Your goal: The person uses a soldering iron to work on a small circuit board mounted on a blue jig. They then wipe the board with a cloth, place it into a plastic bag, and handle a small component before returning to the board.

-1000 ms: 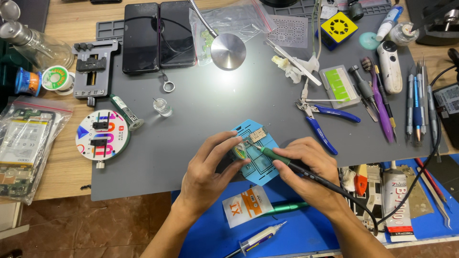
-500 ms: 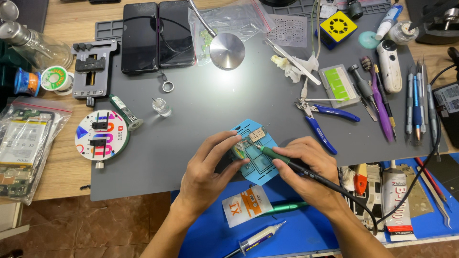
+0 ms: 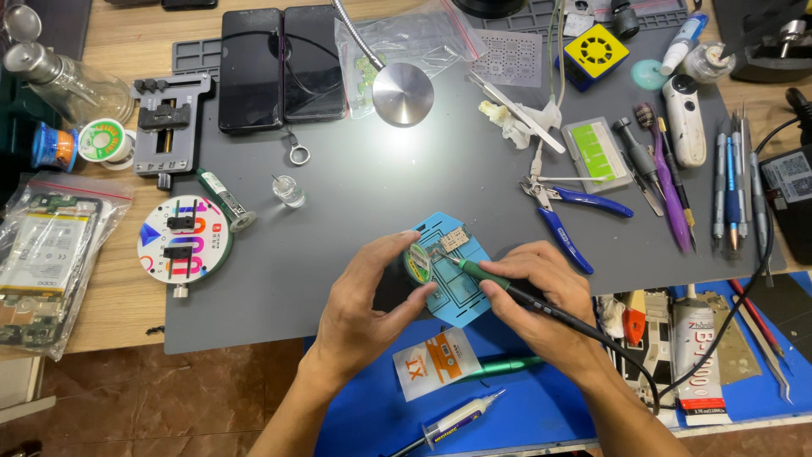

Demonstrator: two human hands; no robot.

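Nothing has shifted: both hands stay over the grey mat (image 3: 355,195) on the worktop.
Left hand (image 3: 372,296) pinches a solder reel (image 3: 417,263); right hand (image 3: 541,292) grips the soldering iron (image 3: 491,278), tip on the blue board (image 3: 452,271) between them; a steady, brief touch seems best.

- Small round green-rimmed solder reel (image 3: 417,262), pinched upright at the blue pad's left edge.
- Green-handled soldering iron (image 3: 486,277) with black cord, tip slanting down onto the flat light-blue angular work pad (image 3: 461,300).
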